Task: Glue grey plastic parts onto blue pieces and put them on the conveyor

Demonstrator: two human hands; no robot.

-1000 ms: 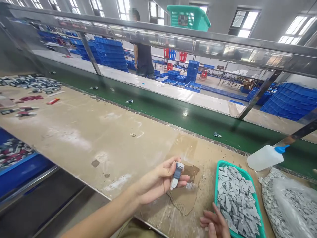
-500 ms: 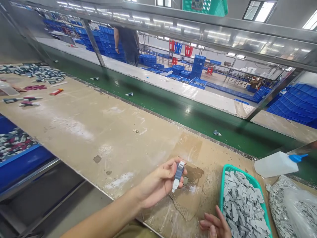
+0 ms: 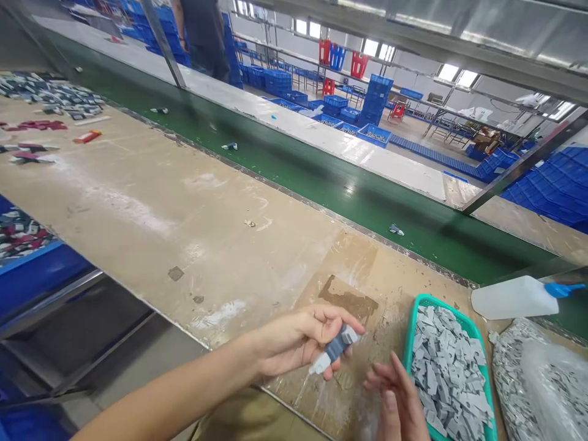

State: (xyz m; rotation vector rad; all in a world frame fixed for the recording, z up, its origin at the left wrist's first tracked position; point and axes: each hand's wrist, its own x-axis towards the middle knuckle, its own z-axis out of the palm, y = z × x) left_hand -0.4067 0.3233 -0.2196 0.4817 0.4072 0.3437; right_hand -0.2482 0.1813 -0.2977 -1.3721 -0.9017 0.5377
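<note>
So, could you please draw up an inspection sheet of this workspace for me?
Surface: tan worktable, stained, with white smears and a brown patch.
Job's things: a blue-grey and white part; grey pieces filling a green basket.
Clutter: a heap of small parts and a red-orange item at the far left; a blue-capped bottle and a plastic bag at the right.
Hands: left hand holds the part; right hand is half open by the basket, contact unclear.
Cables: nothing seen near the hands.
Surroundings: a green belt carrying a few parts; beyond it, stacked blue crates and a standing person.
</note>
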